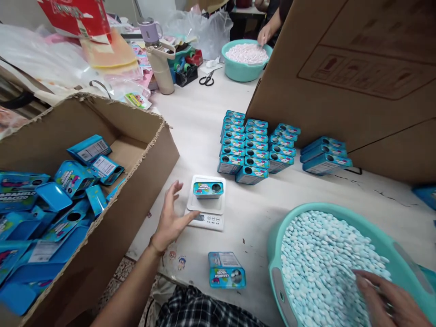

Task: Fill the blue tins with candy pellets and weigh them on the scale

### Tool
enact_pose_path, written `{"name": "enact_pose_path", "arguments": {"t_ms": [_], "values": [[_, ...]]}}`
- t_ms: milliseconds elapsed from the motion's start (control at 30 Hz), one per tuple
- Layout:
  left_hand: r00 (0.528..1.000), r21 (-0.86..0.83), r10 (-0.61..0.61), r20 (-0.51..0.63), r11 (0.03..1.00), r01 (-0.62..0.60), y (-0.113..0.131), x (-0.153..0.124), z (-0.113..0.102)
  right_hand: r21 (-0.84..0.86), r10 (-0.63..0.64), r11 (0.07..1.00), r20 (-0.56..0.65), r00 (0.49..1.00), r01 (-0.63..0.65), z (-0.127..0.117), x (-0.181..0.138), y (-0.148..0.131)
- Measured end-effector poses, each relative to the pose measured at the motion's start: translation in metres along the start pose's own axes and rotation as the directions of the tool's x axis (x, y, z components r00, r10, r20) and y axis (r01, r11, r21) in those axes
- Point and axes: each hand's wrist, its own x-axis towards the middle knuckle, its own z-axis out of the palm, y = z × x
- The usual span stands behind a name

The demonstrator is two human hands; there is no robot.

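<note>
My left hand (172, 220) is open beside a small white digital scale (214, 221), thumb near its buttons and fingers apart. On the scale stands a blue candy tin (208, 190) with a dark round opening in its top. Another blue tin (227, 270) lies on the table nearer to me, its round window showing pale contents. At the lower right, my right hand (391, 299) is over a turquoise tub (277, 259) of pale blue candies (320, 245). Its fingers are curled and partly blurred; what they hold is hard to make out.
Rows of blue tins (250, 150) stand behind the scale, with a few more (325, 156) to the right. A cardboard box (143, 181) of loose tins is at left. A large carton (340, 91) walls the right. Scissors (206, 79) lie farther back; another person's hand (267, 32) touches a second tub (238, 68).
</note>
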Motion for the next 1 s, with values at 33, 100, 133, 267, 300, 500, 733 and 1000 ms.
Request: {"name": "enact_pose_path", "arguments": {"t_ms": [33,100,133,267,300,500,733,1000], "values": [[0.999,0.049,0.029,0.023,0.998,-0.030,-0.002,0.010,0.007,-0.042,-0.023,0.999,0.013,1.000,0.023,-0.004,0.000,-0.015],[0.995,0.082,0.072,0.065,0.994,-0.077,-0.005,0.027,0.020,-0.058,-0.052,0.997,0.011,0.999,0.053,-0.010,-0.005,-0.044],[0.993,0.070,0.083,0.081,0.994,-0.088,-0.004,0.032,0.027,-0.016,-0.013,1.000,-0.024,1.000,0.013,-0.012,-0.009,-0.057],[0.965,0.011,0.222,0.138,0.974,-0.225,0.032,0.035,0.044,0.436,0.312,0.870,-0.123,0.942,-0.231,-0.007,-0.022,-0.094],[0.941,-0.006,0.295,0.168,0.955,-0.298,0.050,0.033,0.048,0.585,0.365,0.773,-0.092,0.927,-0.246,-0.005,-0.022,-0.099],[0.570,-0.135,0.643,0.511,0.715,-0.686,0.182,0.003,0.100,0.925,0.310,-0.210,0.369,0.876,-0.316,0.004,-0.013,-0.117],[0.084,-0.086,0.517,0.852,0.297,-0.951,0.235,-0.033,0.176,0.779,0.211,-0.580,0.427,0.879,-0.240,0.022,-0.016,-0.108],[0.050,-0.064,0.474,0.879,0.222,-0.973,0.235,-0.032,0.175,0.745,0.209,-0.622,0.454,0.866,-0.240,0.035,-0.017,-0.103]]}}
